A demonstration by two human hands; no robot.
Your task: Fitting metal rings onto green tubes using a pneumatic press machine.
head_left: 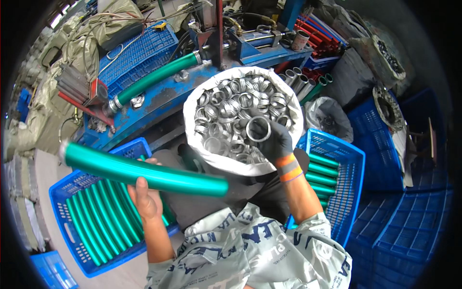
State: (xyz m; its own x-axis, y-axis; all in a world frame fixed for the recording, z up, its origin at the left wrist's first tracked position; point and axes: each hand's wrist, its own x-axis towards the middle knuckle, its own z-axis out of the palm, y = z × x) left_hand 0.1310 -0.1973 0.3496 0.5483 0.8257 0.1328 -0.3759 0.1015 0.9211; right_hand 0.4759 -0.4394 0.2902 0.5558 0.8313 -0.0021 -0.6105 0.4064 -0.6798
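Observation:
Bare, my left hand point(147, 196) is closed round the middle of a shiny green tube point(144, 171), which lies across in front of me, slightly blurred. A silvery fitting shows at the tube's far-left end; its right end looks plain. My right hand point(279, 142), in a dark glove with an orange and grey cuff, grips a metal ring point(259, 129) over a white sack point(192, 144). Loose metal rings point(231, 103) fill that sack. Several green tubes point(101, 216) lie side by side in a blue crate point(72, 241) below my left hand.
Another blue crate point(353, 183) with green tubes stands at my right. Ahead, a blue machine bench point(159, 103) carries a green tube point(159, 77) between its fittings. Metal and green tubes point(303, 84) stand behind the sack. Stacked blue crates point(409, 226) line the far right.

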